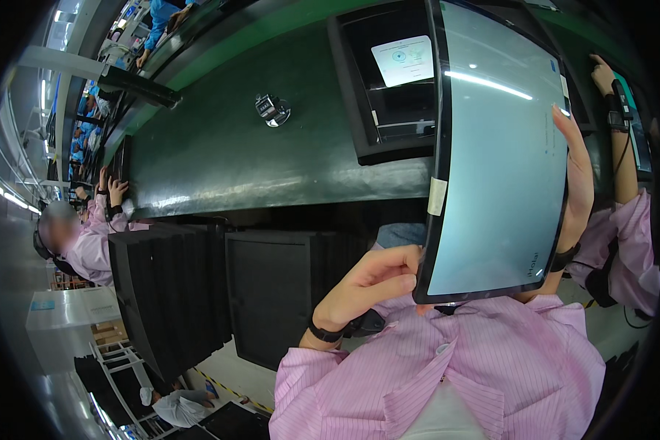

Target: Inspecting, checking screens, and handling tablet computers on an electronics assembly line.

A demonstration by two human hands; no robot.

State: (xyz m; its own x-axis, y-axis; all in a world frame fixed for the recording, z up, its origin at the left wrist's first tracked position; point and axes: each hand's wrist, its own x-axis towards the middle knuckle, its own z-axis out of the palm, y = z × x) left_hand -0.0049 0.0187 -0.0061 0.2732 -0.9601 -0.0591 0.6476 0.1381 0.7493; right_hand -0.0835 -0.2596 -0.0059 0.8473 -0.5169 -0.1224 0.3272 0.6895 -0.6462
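Note:
Upright in front of my chest is a large tablet (499, 161) with a black rim and a lit pale-blue screen. My left hand (370, 282) grips its lower left corner, the thumb and bent fingers closed on the edge. Along the right edge, my right hand (578, 172) holds the tablet, with its fingers partly hidden behind it. A pale tape tab (437, 196) sticks to the left rim. Behind the tablet, a black foam tray (361, 139) rests on the green bench, partly covered; a dark glossy panel with a white label (403, 61) lies in it.
A small metallic device (273, 110) stands on the green bench (205, 147). Stacks of black trays (271, 293) rise below its near edge, left of me. One co-worker (88, 235) sits at the far left; another's hand (603, 75) touches a tablet at right.

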